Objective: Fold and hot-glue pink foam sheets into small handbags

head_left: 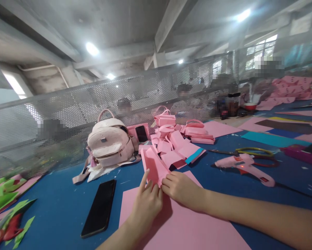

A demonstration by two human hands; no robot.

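Note:
A folded piece of pink paper (156,165) rises in front of me over a large flat pink sheet (197,225). My left hand (147,203) is closed at its lower edge, the index finger stretched up along it and the other fingers curled. At the same edge, just to the right, my right hand (183,190) has its curled fingers on the paper. Both hands nearly meet, and their fingertips are partly hidden. Behind the paper lies a pile of folded pink paper pieces (175,140), one with a blue strip.
A black phone (100,208) lies left of the sheet. Beyond it stands a pale backpack (111,140). To the right are a pink glue gun (246,168) with its cord and yellow-handled scissors (255,151). Red-handled scissors (11,229) lie at left. A perforated metal screen (150,90) runs behind.

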